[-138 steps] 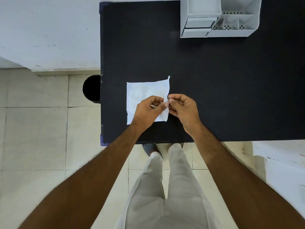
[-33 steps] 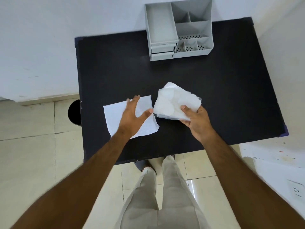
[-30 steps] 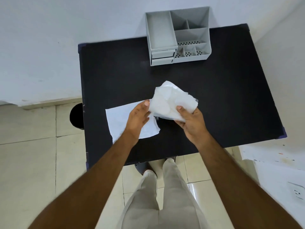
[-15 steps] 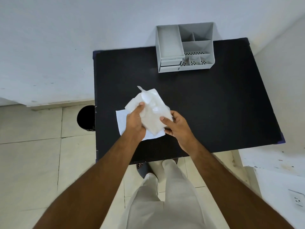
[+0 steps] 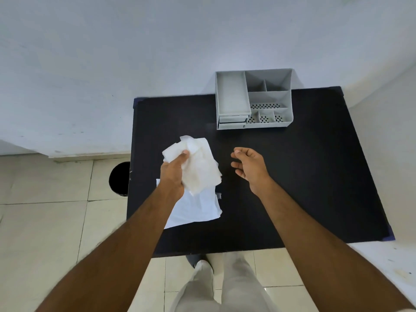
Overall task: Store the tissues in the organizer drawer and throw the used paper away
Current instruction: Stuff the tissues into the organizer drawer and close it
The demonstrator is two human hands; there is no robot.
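The left hand (image 5: 174, 174) clamps the crumpled paper (image 5: 198, 167), probably destined for the bin (image 5: 119, 179) left of the table (image 5: 292, 176); the right hand (image 5: 248, 167) hangs empty, fingers apart.

Brightness: even, soft daylight, no harsh glare.
Shadows: faint beside the grey organizer (image 5: 254, 100).
Contrast: black table (image 5: 292, 176) swallows surface detail.
Distortion: wide-angle bowing at edges.
Blur: forearms slightly soft at the lower edge.

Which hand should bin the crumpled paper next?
Left, probably. The left hand already grips the crumpled paper and is nearer the black bin off the table's left edge; the right hand is open and empty.
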